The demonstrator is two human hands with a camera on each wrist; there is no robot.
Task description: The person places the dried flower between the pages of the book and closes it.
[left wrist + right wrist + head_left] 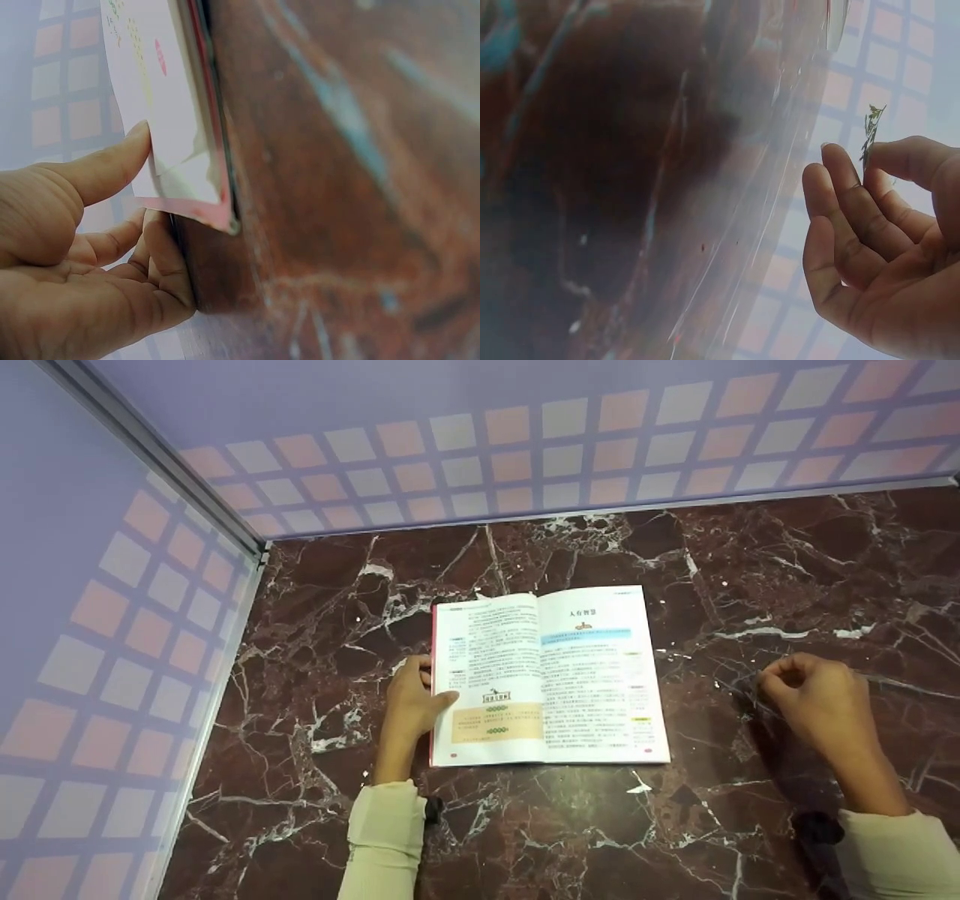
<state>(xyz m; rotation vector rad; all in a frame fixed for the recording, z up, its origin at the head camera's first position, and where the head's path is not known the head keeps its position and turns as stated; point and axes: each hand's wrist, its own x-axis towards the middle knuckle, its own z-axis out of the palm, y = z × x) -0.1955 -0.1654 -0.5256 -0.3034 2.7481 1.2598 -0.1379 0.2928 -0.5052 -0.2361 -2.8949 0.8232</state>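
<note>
An open book (585, 682) lies on the dark red marble surface, with printed text on both pages. My left hand (416, 697) grips its left edge. In the left wrist view the thumb (112, 169) lies on the page side, and the other fingers are bent at the cover's edge, partly hidden. To the right of the book and apart from it, my right hand (821, 701) is held above the surface. Between its thumb and forefinger it pinches a small green leafy sprig (871, 133), seen clearly only in the right wrist view.
Behind the marble surface (525, 832) stands a lilac panel (480, 390) with pink and white squares. A similar panel (67, 510) borders the left side, and a grey metal strip (150, 446) joins the two at the corner.
</note>
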